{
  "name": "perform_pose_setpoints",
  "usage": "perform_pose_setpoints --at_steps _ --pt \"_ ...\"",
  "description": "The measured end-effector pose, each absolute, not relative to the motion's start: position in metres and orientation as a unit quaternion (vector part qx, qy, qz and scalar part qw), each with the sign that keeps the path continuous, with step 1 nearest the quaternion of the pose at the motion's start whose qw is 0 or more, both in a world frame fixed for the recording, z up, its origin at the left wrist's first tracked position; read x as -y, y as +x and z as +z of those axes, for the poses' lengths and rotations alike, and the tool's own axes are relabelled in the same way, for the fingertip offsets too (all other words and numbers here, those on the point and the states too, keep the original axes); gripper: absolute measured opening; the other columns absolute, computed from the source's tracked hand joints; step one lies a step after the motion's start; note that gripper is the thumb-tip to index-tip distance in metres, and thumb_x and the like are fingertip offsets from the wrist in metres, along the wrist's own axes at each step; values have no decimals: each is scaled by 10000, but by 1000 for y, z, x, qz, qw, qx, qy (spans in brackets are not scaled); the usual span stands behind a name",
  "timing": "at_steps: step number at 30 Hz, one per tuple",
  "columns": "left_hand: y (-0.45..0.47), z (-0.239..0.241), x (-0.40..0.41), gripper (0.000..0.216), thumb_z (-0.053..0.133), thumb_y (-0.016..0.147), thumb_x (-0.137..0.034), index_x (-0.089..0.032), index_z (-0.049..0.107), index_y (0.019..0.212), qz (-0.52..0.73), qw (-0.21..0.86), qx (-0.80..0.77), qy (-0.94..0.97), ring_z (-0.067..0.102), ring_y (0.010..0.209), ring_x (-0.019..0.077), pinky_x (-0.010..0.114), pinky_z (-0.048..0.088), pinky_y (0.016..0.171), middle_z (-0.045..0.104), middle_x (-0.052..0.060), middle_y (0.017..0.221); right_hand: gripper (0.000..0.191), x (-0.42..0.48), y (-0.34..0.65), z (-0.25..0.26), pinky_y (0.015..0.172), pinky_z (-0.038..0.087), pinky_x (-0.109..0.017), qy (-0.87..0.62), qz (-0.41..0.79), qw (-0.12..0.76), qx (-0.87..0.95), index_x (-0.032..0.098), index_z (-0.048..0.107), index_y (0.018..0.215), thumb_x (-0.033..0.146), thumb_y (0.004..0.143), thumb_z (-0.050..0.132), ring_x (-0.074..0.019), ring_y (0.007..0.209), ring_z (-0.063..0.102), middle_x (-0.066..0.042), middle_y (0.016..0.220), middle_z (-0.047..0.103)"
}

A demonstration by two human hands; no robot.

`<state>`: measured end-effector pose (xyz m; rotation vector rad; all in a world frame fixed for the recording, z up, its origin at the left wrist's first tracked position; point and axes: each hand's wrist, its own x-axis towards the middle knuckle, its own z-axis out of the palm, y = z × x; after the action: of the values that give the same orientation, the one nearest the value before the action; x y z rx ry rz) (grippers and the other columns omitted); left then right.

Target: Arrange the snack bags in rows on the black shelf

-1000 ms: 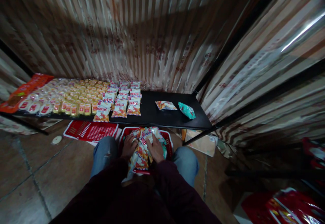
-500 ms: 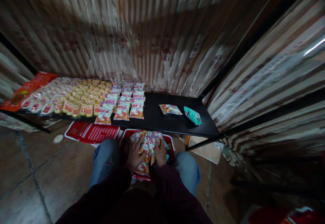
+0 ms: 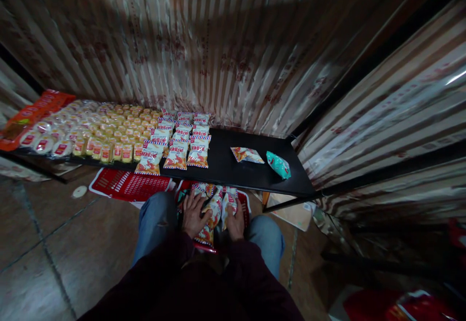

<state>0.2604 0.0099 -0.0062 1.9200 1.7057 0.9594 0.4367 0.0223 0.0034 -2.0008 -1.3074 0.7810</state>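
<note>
Between my knees stands a red basket (image 3: pixel 246 202) heaped with red, white and orange snack packets (image 3: pixel 215 205). My left hand (image 3: pixel 193 213) lies on the left side of the heap with its fingers spread over the packets. My right hand (image 3: pixel 236 222) rests on the right side of the heap, fingers curled on a packet. Just beyond the basket is a low black shelf (image 3: pixel 225 168). Three rows of the same packets (image 3: pixel 176 142) lie on it.
Small yellow and white wrapped snacks (image 3: pixel 87 134) fill the shelf's left part, with an orange bag (image 3: pixel 27 117) at the far left. One loose orange packet (image 3: pixel 246 154) and a teal packet (image 3: pixel 278 164) lie on the right. A second red basket (image 3: pixel 127 186) sits under the shelf. Striped foil sheeting (image 3: pixel 218 44) hangs behind.
Both hands have slid forward and spread apart over the packets in the basket. The view has shifted slightly, so the shelf sits a little higher.
</note>
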Motion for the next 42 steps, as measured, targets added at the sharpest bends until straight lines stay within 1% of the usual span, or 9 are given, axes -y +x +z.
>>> perform_pose_setpoints --at_steps 8,13,19,25,29,32,35,38,42 --pt "256 -27 -6 533 388 926 -449 -177 439 1381 357 286 -682 571 388 1357 307 546 298 1115 479 170 1415 700 -31 413 22 1129 247 -462 -741 295 294 527 150 310 1468 534 885 354 -284 1418 276 -153 1491 383" --pt "265 -7 -1 661 411 918 -465 -158 263 1485 367 357 -598 617 298 1423 266 469 268 1164 333 156 1529 670 -26 426 30 1102 324 -362 -714 363 332 499 174 321 1478 512 900 351 -227 1383 361 -101 1449 465" --pt "270 3 -4 577 381 941 -422 -225 299 1477 387 389 -595 586 351 1399 219 403 305 1156 389 91 1509 639 -23 446 15 1107 321 -366 -733 354 315 488 157 388 1449 450 882 366 -240 1338 417 -106 1442 475" --pt "280 -8 -18 614 438 899 -391 -140 328 1448 385 348 -648 558 406 1353 274 452 349 1116 430 162 1457 661 -22 443 1 1137 254 -420 -742 312 282 522 122 329 1469 459 900 333 -261 1372 346 -152 1479 397" --pt "290 3 -17 659 513 852 -397 -142 360 1440 333 250 -584 697 318 1397 317 490 256 1154 393 166 1480 637 -16 442 9 1145 205 -481 -719 225 292 589 127 306 1480 456 934 289 -274 1443 191 -146 1551 273" --pt "295 8 -12 629 466 884 -414 -156 357 1447 300 230 -558 739 239 1436 320 500 232 1158 340 155 1519 577 -14 442 10 1143 226 -466 -667 187 306 653 148 416 1421 453 939 331 -254 1434 217 -121 1541 310" --pt "291 1 -9 570 361 934 -395 -168 337 1457 316 284 -565 707 240 1443 278 468 245 1164 293 139 1547 426 -18 441 1 1123 269 -472 -678 172 310 644 188 653 1155 466 903 451 -271 1383 310 -101 1473 428" --pt "281 -9 -8 544 360 935 -360 -196 335 1453 377 362 -581 623 343 1396 240 423 296 1149 373 121 1501 331 -25 440 -10 1085 325 -485 -680 161 357 621 211 717 968 431 898 479 -274 1329 384 -89 1406 507" --pt "273 -6 -8 580 545 841 -350 -184 421 1383 428 410 -657 466 565 1163 241 393 458 993 507 146 1350 359 -29 437 -6 1083 314 -519 -667 156 355 636 214 711 1010 425 924 435 -285 1366 337 -92 1412 503"
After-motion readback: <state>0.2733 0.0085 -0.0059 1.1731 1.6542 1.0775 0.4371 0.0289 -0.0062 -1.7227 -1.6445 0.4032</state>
